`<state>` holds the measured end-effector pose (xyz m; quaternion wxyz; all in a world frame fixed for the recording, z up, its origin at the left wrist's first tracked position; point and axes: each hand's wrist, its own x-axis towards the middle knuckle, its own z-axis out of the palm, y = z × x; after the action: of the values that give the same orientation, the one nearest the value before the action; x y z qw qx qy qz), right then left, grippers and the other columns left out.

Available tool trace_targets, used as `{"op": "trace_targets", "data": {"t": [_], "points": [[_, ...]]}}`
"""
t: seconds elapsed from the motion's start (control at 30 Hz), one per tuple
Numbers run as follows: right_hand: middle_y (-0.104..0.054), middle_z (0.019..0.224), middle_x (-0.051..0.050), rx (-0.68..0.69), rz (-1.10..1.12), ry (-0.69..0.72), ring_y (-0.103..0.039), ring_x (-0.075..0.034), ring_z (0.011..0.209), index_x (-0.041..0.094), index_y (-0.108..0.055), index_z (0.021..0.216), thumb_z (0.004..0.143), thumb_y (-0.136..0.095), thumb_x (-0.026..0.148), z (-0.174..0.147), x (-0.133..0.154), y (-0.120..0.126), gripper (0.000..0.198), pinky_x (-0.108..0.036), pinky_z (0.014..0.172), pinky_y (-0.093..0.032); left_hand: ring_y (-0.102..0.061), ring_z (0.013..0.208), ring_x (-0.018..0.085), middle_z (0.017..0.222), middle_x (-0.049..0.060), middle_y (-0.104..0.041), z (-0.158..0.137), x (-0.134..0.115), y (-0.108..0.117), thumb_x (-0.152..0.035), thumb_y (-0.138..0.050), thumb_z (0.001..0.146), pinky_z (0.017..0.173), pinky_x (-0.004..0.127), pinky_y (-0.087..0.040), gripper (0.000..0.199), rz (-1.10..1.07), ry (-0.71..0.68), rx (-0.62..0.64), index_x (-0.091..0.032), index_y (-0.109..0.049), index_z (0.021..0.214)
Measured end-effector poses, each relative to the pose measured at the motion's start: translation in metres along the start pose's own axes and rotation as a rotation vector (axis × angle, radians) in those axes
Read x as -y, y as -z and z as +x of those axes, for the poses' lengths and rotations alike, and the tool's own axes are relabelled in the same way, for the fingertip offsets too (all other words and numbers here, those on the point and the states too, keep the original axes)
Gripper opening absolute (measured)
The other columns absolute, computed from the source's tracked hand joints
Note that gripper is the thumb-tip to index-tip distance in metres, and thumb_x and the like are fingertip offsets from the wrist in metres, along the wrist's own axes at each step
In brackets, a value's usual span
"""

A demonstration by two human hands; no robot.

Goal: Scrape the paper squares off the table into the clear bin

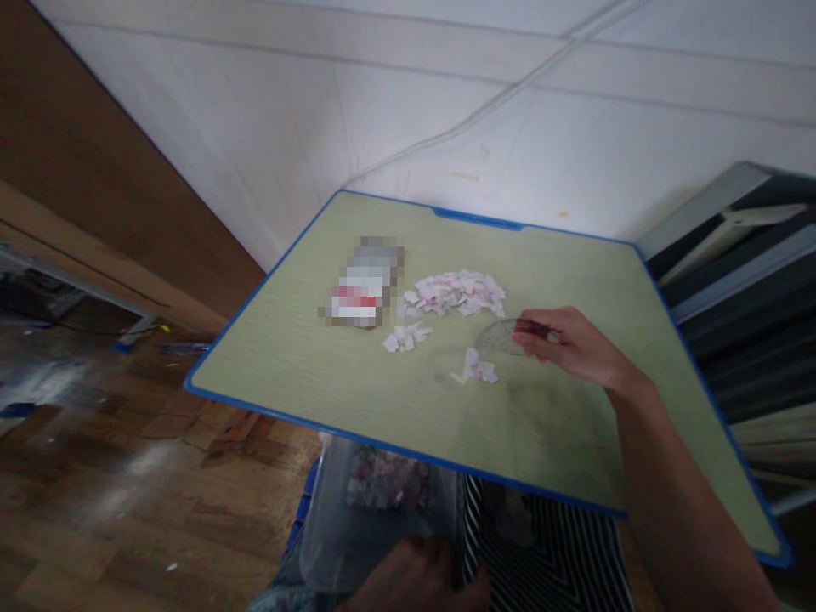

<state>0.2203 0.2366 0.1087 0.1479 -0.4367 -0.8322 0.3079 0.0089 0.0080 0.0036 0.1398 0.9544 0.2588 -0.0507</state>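
Note:
My right hand pinches a clear plastic protractor over the table, its curved edge pointing left. Just below that edge lies a small clump of torn paper scraps. A larger heap of white and pinkish scraps sits farther back, with a small cluster of scraps to its left. Low in the view, my left hand is closed at the near right edge of a translucent plastic tub. Paper pieces fill part of this tub, below the table's front edge.
The pale green table has a blue rim and stands against a white wall. A pixelated flat item lies on its left side. Folded frames lean at the right. A wooden panel rises at the left.

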Motion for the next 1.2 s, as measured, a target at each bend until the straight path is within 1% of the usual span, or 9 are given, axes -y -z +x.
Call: {"op": "trace_targets", "data": {"t": [0.1,0.27,0.43,0.57,0.77,0.87,1.0,1.07,1.2], "points": [[-0.050,0.056,0.001,0.027,0.025,0.002,-0.046,-0.011,0.051,0.018,-0.051,0.066,0.084,-0.046,0.037,0.000,0.000,-0.001,0.027,-0.024,0.048,-0.034,-0.060,0.053,0.018,0.073,0.001,-0.062,0.001,0.001,0.002,-0.027,-0.050,0.097,0.043,0.023,-0.049,0.034,0.001,0.003,0.043,-0.021,-0.034,0.126],[-0.047,0.056,0.002,0.241,0.043,-0.003,-0.045,-0.010,0.052,0.018,-0.051,0.062,0.083,-0.049,0.039,-0.004,-0.005,0.005,0.030,-0.023,0.049,-0.034,-0.061,0.054,0.018,0.073,0.001,-0.062,0.002,0.002,0.008,-0.023,-0.047,0.098,0.045,0.024,-0.050,0.033,0.006,-0.011,0.059,-0.019,-0.033,0.127],[-0.054,0.062,0.000,0.188,0.061,0.070,-0.048,-0.012,0.059,0.018,-0.056,0.068,0.085,-0.050,0.038,0.001,0.004,-0.004,0.027,-0.025,0.056,-0.036,-0.061,0.055,0.019,0.073,0.000,-0.063,0.000,0.001,0.003,-0.023,-0.052,0.095,0.043,0.024,-0.050,0.037,0.012,-0.002,0.014,-0.020,-0.033,0.127],[-0.055,0.063,0.000,0.228,0.060,0.085,-0.048,-0.012,0.060,0.018,-0.057,0.066,0.085,-0.050,0.041,0.004,0.006,-0.011,0.031,-0.025,0.057,-0.037,-0.061,0.053,0.018,0.071,0.000,-0.062,-0.001,0.000,0.001,-0.025,-0.054,0.094,0.043,0.024,-0.049,0.036,0.005,0.013,-0.031,-0.021,-0.036,0.125],[-0.056,0.059,0.001,0.503,0.168,-0.064,-0.051,-0.012,0.057,0.017,-0.060,0.063,0.080,-0.058,0.046,-0.019,-0.016,0.017,0.033,-0.024,0.052,-0.039,-0.062,0.056,0.019,0.074,0.001,-0.064,0.000,0.000,0.005,-0.024,-0.053,0.095,0.045,0.025,-0.051,0.037,-0.003,0.012,0.028,-0.021,-0.035,0.126],[-0.057,0.061,0.000,0.430,0.166,-0.054,-0.051,-0.013,0.059,0.018,-0.061,0.065,0.080,-0.058,0.046,-0.021,-0.023,0.025,0.032,-0.025,0.054,-0.039,-0.064,0.061,0.021,0.079,0.004,-0.065,0.000,0.000,0.007,-0.024,-0.052,0.096,0.047,0.028,-0.053,0.037,-0.023,0.013,0.034,-0.019,-0.034,0.128],[-0.052,0.060,0.002,0.109,0.103,-0.061,-0.047,-0.012,0.059,0.017,-0.059,0.065,0.080,-0.057,0.048,-0.006,-0.027,0.015,0.035,-0.024,0.053,-0.035,-0.065,0.064,0.022,0.078,0.005,-0.066,0.000,-0.001,0.006,-0.021,-0.052,0.095,0.050,0.028,-0.054,0.036,-0.031,0.026,0.027,-0.019,-0.036,0.127],[-0.050,0.059,0.002,0.096,0.112,-0.076,-0.045,-0.011,0.057,0.016,-0.059,0.066,0.079,-0.056,0.050,0.003,-0.029,0.005,0.036,-0.024,0.053,-0.035,-0.066,0.065,0.022,0.079,0.005,-0.066,-0.001,-0.001,0.004,-0.022,-0.054,0.094,0.052,0.028,-0.054,0.036,-0.042,0.032,0.010,-0.019,-0.038,0.126],[-0.040,0.054,0.005,0.187,0.136,-0.085,-0.038,-0.009,0.051,0.017,-0.050,0.059,0.079,-0.054,0.051,0.003,-0.024,-0.010,0.039,-0.022,0.048,-0.028,-0.066,0.066,0.021,0.080,0.005,-0.066,-0.003,0.000,0.002,-0.021,-0.054,0.093,0.054,0.029,-0.054,0.034,-0.066,0.029,-0.018,-0.019,-0.041,0.124]]}}
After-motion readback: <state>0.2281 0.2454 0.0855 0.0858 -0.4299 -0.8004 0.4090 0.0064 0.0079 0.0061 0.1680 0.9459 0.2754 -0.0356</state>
